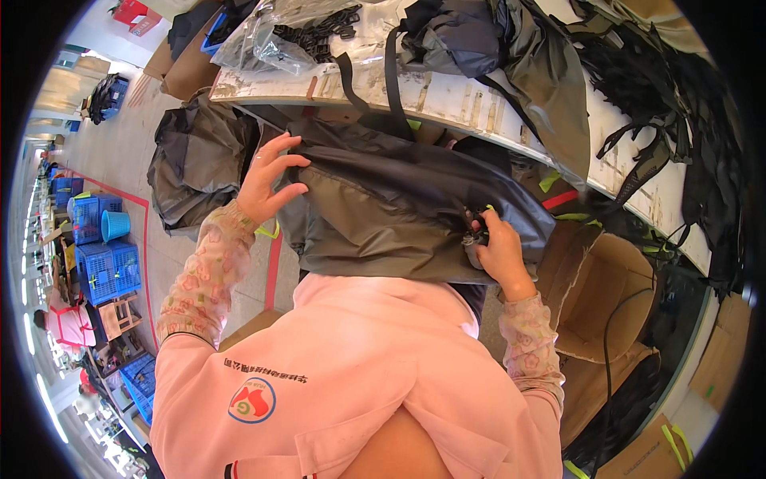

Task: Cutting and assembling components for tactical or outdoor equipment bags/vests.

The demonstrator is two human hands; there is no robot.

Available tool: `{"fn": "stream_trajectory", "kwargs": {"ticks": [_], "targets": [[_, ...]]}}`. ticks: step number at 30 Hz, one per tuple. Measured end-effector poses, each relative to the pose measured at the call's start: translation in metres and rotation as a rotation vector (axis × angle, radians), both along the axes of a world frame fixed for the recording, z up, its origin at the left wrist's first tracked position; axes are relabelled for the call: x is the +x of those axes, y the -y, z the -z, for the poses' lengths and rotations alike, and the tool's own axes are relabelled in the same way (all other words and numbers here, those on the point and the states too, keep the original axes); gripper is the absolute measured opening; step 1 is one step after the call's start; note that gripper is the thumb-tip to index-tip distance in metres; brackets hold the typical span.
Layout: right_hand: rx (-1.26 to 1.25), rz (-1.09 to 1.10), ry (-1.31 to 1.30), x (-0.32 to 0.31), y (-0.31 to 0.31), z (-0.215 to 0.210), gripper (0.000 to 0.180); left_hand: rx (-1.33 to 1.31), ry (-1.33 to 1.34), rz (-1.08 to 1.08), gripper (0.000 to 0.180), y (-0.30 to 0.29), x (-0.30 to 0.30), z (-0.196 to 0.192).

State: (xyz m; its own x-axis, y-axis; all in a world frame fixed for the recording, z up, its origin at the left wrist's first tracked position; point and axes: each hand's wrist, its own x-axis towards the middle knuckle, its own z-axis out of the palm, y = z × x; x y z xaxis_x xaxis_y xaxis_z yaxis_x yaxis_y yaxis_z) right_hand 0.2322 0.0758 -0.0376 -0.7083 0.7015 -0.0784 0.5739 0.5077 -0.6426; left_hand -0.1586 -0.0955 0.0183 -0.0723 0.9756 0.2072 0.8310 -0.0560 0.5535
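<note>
Across my lap lies a large piece of shiny olive and black fabric (375, 211), creased and sewn along a seam. My left hand (270, 177) is at its upper left edge, fingers spread apart, thumb out, with nothing gripped. At the fabric's right side my right hand (501, 249) is closed, fingers curled round a small dark thing (476, 231). Its kind is hard to tell, as the fingers cover part of it. A second olive and black fabric bundle (195, 164) lies to the left of my left hand.
A worn white table (447, 100) stands ahead, bearing dark fabric, black straps (670, 120) and a clear plastic bag (279, 48) of black buckles. An open cardboard box (610, 295) is at my right, with a black cable (609, 359) beside it. Blue crates (108, 271) stand far left.
</note>
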Motion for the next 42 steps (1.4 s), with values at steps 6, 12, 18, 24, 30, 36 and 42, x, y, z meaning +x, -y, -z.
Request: {"fn": "stream_trajectory", "kwargs": {"ticks": [6, 12, 18, 24, 30, 36, 42], "targets": [[-0.281, 0.063, -0.171, 0.017, -0.014, 0.010, 0.025, -0.263, 0.238, -0.002, 0.047, -0.013, -0.020, 0.025], [-0.623, 0.176, -0.290, 0.031, -0.027, -0.008, 0.018, -0.671, 0.510, -0.025, 0.050, -0.040, -0.028, 0.034], [-0.685, 0.192, -0.275, 0.036, -0.042, -0.006, 0.019, -0.721, 0.763, 0.000, 0.031, -0.049, -0.036, 0.049], [-0.567, 0.153, -0.246, 0.042, -0.047, -0.005, 0.013, -0.868, 0.714, 0.101, 0.024, -0.048, -0.034, 0.044], [-0.542, 0.174, -0.187, 0.043, -0.049, 0.004, 0.015, -0.928, 0.896, 0.186, 0.038, -0.035, -0.015, 0.023], [-0.628, 0.206, -0.181, 0.040, -0.049, 0.006, 0.017, -0.977, 0.748, 0.206, 0.033, -0.026, -0.001, 0.012], [-0.637, 0.204, -0.180, 0.040, -0.048, 0.008, 0.018, -0.411, 0.508, 0.311, 0.027, -0.017, 0.007, 0.013]]}}
